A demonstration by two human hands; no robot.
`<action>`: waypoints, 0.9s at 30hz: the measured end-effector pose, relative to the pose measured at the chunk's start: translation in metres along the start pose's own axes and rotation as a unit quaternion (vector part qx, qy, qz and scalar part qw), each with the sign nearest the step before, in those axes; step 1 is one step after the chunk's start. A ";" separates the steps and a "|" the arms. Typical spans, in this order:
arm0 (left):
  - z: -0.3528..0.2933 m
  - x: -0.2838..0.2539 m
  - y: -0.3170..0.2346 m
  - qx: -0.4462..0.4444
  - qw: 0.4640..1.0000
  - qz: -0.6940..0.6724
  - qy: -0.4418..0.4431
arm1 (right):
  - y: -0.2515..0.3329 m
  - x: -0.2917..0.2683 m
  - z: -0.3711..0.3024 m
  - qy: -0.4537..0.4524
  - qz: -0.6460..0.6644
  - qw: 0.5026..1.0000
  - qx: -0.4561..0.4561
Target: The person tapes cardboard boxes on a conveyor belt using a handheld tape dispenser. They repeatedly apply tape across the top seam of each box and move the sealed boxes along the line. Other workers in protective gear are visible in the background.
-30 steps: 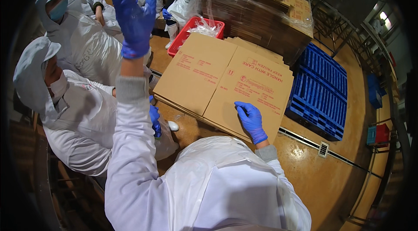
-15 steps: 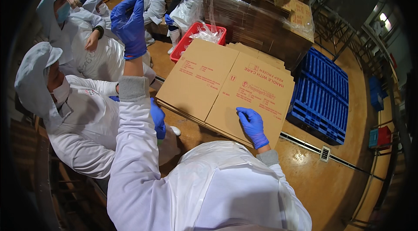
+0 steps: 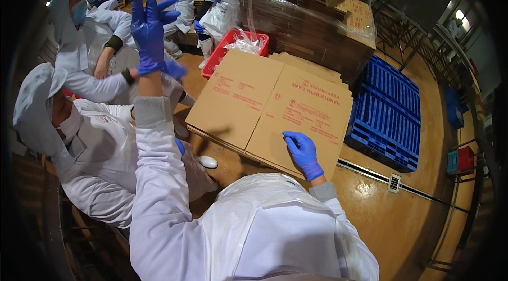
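Observation:
My left hand [image 3: 150, 37], in a blue glove, is raised high at the upper left with its fingers spread and nothing in it. Flat printed cardboard boxes [image 3: 233, 98] lie stacked in front of me. On the near right part of the top sheet rests my right hand [image 3: 303, 155], also blue-gloved. Its fingers are loosely bent and apart, and no object shows in it.
Co-workers in white, one nearby [image 3: 100, 159], stand close on my left. Behind the stack are a red crate [image 3: 216, 57] with clear plastic and wrapped cardboard piles [image 3: 301, 27]. Blue pallets [image 3: 383, 114] sit to the right, beside a floor drain [image 3: 394, 183].
My left hand has opened from bent, closed-together fingers to spread ones, staying raised. My right hand stays on the cardboard. A co-worker's arm now reaches behind my left wrist.

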State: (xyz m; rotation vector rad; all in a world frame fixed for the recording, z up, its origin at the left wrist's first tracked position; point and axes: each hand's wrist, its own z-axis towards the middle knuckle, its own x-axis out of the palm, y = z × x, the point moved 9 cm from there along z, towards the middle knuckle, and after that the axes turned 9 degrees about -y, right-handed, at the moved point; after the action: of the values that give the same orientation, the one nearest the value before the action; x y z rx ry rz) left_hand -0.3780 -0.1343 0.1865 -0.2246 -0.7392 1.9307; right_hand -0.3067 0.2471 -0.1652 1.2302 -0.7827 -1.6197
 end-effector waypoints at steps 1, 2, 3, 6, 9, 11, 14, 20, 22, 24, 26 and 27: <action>0.001 -0.005 0.007 -0.030 0.999 -0.008 0.009 | 0.002 0.002 0.000 0.008 -0.009 1.000 -0.002; -0.001 -0.012 0.016 -0.060 0.998 -0.015 0.018 | 0.002 0.004 -0.001 0.011 0.000 1.000 0.004; -0.003 -0.009 0.024 -0.090 0.995 -0.029 0.031 | 0.000 0.003 0.000 0.008 0.007 1.000 0.011; -0.028 -0.002 0.018 -0.072 0.996 -0.011 0.054 | -0.006 0.004 0.002 0.001 0.007 1.000 0.012; -0.087 0.013 0.019 -0.152 0.986 -0.018 0.070 | -0.001 0.002 0.001 -0.003 -0.005 1.000 0.000; -0.131 0.025 0.023 -0.211 0.973 -0.012 0.091 | 0.002 0.002 0.001 -0.003 0.000 1.000 0.002; -0.201 0.032 0.041 -0.291 0.948 0.014 0.129 | 0.000 0.003 0.002 0.001 0.017 1.000 0.013; -0.311 0.053 0.057 -0.395 0.888 -0.004 0.235 | -0.003 0.004 0.003 0.002 0.005 1.000 0.006; -0.332 0.057 0.056 -0.407 0.870 0.013 0.277 | -0.002 0.005 0.004 0.001 0.006 1.000 0.001; -0.342 0.062 0.049 -0.359 0.873 0.037 0.328 | -0.006 0.007 0.004 0.001 0.007 1.000 0.002; -0.352 0.067 0.044 -0.282 0.891 0.057 0.351 | -0.008 0.008 0.004 0.000 0.010 1.000 -0.001; -0.359 0.071 0.040 -0.265 0.882 0.084 0.381 | -0.008 0.008 0.005 -0.001 0.012 1.000 -0.002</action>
State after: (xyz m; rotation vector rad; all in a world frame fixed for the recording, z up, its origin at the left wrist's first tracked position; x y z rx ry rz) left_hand -0.2767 0.0579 -0.1114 -1.3402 -0.6907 1.5466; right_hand -0.3142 0.2421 -0.1737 1.2114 -0.7918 -1.6038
